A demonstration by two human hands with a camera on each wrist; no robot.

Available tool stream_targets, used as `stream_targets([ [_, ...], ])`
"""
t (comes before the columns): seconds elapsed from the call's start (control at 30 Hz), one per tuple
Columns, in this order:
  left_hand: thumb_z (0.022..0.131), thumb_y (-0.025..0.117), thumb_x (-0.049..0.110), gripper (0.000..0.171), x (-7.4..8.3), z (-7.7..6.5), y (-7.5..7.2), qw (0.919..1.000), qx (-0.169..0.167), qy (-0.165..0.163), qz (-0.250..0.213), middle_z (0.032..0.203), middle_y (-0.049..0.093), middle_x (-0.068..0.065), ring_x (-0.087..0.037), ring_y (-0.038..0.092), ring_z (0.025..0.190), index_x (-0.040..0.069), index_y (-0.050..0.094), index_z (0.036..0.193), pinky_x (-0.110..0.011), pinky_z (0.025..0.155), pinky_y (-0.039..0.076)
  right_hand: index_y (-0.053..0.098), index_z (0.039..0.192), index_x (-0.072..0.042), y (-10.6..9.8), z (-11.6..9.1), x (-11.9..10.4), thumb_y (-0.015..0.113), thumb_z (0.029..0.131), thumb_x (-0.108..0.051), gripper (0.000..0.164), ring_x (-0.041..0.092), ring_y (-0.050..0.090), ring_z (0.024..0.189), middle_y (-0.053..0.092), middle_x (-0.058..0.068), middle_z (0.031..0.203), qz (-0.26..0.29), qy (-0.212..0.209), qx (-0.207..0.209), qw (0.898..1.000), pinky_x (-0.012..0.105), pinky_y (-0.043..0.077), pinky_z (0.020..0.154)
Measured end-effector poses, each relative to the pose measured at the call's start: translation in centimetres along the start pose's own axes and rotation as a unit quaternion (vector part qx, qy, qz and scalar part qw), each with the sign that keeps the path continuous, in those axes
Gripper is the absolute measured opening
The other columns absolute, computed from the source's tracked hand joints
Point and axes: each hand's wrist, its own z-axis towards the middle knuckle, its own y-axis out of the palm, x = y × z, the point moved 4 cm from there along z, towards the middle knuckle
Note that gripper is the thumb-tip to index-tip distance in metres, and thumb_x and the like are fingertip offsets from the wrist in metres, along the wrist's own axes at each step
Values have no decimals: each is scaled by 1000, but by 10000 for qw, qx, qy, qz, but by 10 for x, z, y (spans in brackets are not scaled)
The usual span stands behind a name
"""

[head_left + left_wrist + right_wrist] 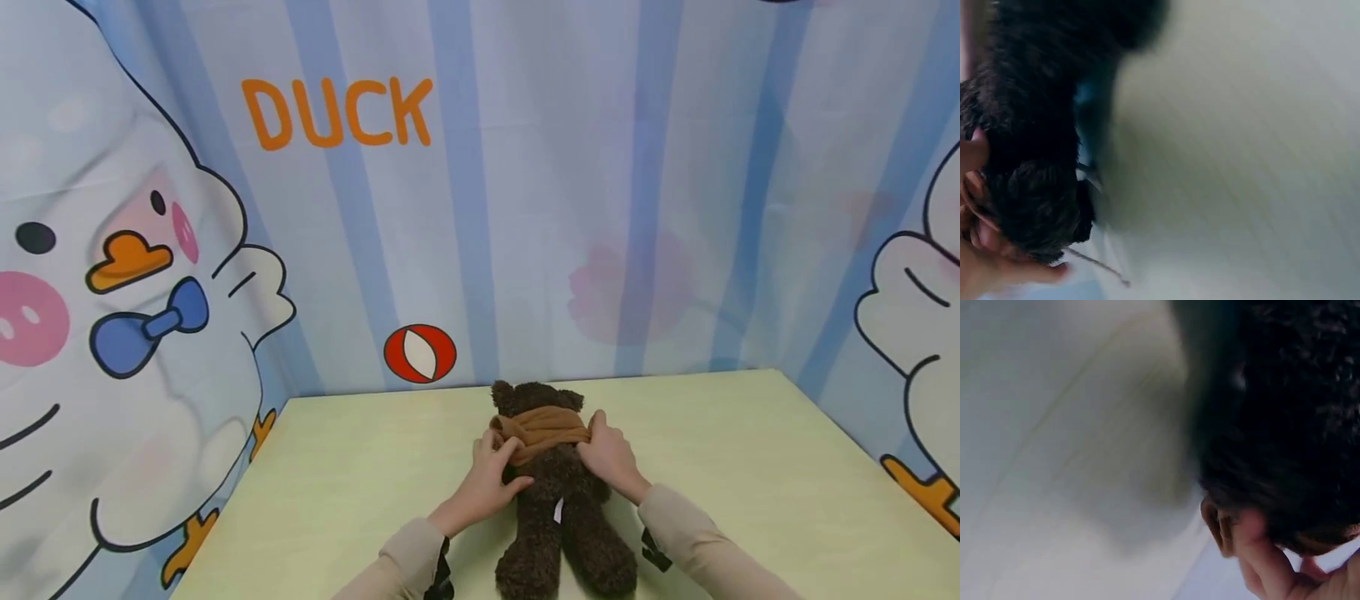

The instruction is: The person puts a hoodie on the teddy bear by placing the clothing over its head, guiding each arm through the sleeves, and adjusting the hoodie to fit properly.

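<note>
A dark brown teddy bear (536,517) lies on the table, its head toward the back and its legs toward me. A small white tag (558,510) shows between the legs. Around its neck runs a brown scarf (543,429), bunched in folds. My left hand (487,479) grips the scarf's left side, thumb against the bear's body. On the other side, my right hand (609,454) pinches the scarf's right side. In the left wrist view, fingers (1016,272) curl at the scarf beside the fur. The right wrist view shows fingers (1266,559) against a scarf fold.
The pale yellow table (375,475) reaches back to a striped blue-and-white curtain (525,167) with printed ducks. Both forearms, in beige sleeves (408,554), come in from the front on either side of the bear. A thin cord (1100,265) sticks out near the bear.
</note>
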Motion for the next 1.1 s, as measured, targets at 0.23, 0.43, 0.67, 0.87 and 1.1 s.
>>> stream_targets([
  [0.23, 76, 71, 25, 28, -2, 5, 3, 9811, 823, -1012, -1427, 96, 43, -9, -18, 45, 84, 9, 53, 90, -31, 70, 40, 49, 93, 1, -3, -1, 6, 47, 72, -9, 23, 23, 43, 60, 50, 16, 79, 739, 705, 468, 9937, 30, 32, 51],
  [0.43, 70, 75, 20, 32, 1, 12, 4, 9632, 1222, -1441, -1909, 98, 52, -9, -29, 52, 99, 5, 54, 87, -43, 85, 44, 57, 93, 7, -5, -1, 13, 46, 73, -7, 27, 25, 52, 63, 59, 22, 83, 1224, 1284, 748, 9813, 32, 40, 53],
  [0.67, 79, 67, 24, 43, -13, 14, 5, 9035, 154, -2104, -3732, 131, 41, -19, -38, 40, 121, 2, 50, 112, -50, 89, 42, 62, 101, 5, -7, 2, 19, 46, 80, -3, 28, 16, 56, 71, 63, 21, 97, 2272, 762, 280, 9705, 26, 43, 60],
  [0.87, 93, 38, 6, 46, -25, 14, -4, 7913, -1072, -2150, -5622, 144, 17, -22, -41, 33, 126, 0, 26, 137, -51, 95, 38, 52, 119, 2, -7, 5, 32, 47, 92, -16, 33, 5, 56, 76, 59, -3, 96, 3576, 383, -1243, 9248, 26, 46, 68],
  [1.1, 91, 48, 7, 47, -28, 17, -4, 8252, -1213, -1714, -5243, 138, 25, -21, -18, 45, 104, 0, 29, 133, -30, 78, 47, 39, 127, -9, -9, 2, 34, 36, 97, -27, 35, 0, 56, 88, 54, -13, 104, 4576, -307, -2601, 8497, 21, 47, 73],
])
